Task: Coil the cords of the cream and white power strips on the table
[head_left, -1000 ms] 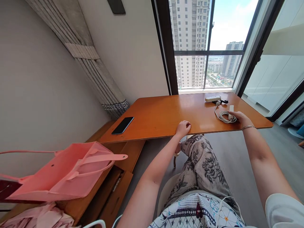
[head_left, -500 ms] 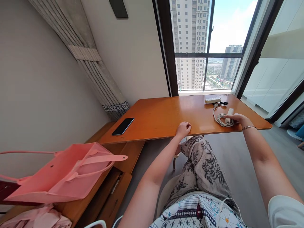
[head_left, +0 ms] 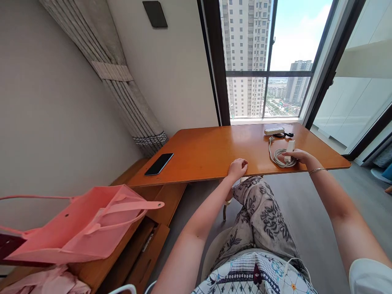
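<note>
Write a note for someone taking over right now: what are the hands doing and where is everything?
Left hand: loosely curled, resting on the near edge of the wooden table, holding nothing.
Right hand: its grip is on the white charger block lying over the coiled white cable.
White power strip sits at the far edge by the window, the cable running toward it.
Black phone lies at the table's left end, untouched.
Done: charger grasped. Left: it is not yet lifted off the table.

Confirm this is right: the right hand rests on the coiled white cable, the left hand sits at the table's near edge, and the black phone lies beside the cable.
One thing is wrong. The head view shows the black phone at the table's far left corner, well away from the coiled white cable. The right hand does rest on it, and the left hand is at the near edge.
</note>
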Available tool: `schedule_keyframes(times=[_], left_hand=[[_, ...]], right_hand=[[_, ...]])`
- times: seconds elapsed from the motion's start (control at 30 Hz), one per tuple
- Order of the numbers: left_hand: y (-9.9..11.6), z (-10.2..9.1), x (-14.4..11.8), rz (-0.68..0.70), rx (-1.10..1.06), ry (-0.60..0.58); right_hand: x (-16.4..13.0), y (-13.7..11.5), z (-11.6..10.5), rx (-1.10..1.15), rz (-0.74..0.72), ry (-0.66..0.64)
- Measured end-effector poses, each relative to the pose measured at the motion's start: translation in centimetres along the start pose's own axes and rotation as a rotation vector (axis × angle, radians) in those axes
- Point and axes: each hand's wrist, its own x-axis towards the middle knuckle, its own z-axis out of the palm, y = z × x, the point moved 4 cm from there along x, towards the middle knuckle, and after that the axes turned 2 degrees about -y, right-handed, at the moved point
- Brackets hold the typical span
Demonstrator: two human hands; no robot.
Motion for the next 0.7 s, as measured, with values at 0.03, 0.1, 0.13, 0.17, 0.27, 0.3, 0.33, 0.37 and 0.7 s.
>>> schedule_keyframes(times=[0.03, 0.1, 0.13, 0.17, 0.27, 0.3, 0.33, 0.37, 0.7], left_hand=[[0.2, 0.1, -0.1, 0.001, -0.012, -0.002], [0.9, 0.3, -0.5, 0.003, -0.059, -0.012], [1.3, 0.6, -0.7, 0.001, -0.095, -0.021], [1.8, 0.9, -0.9, -0.002, -0.139, -0.033], [3.2, 1.8, -1.2, -0.015, -0.316, -0.07], [3.6, 2.0, -1.2, -0.03, -0.387, -0.08], [3.8, 2.0, -1.1, -0.059, -0.462, -0.088], [3.9, 2.0, -0.9, -0.11, -0.545, -0.091], [2.9, 0.3, -0.5, -0.66, -1.44, -0.148]], right_hand=[[-0.2, -0.2, 0.5, 0.031, 0.008, -0.023], [-0.7, -0.8, 1.3, 0.097, -0.028, -0.034], [-1.0, -1.2, 1.7, 0.125, -0.049, -0.035], [-1.4, -1.5, 2.2, 0.148, -0.071, -0.036], [-2.6, -2.1, 4.2, 0.246, -0.13, -0.057], [-3.0, -2.2, 5.1, 0.294, -0.145, -0.075], [-3.4, -2.2, 6.0, 0.347, -0.152, -0.101], [-3.7, -2.1, 7.0, 0.401, -0.15, -0.131], [-8.0, -1.9, 13.3, 0.629, -0.218, -0.359]])
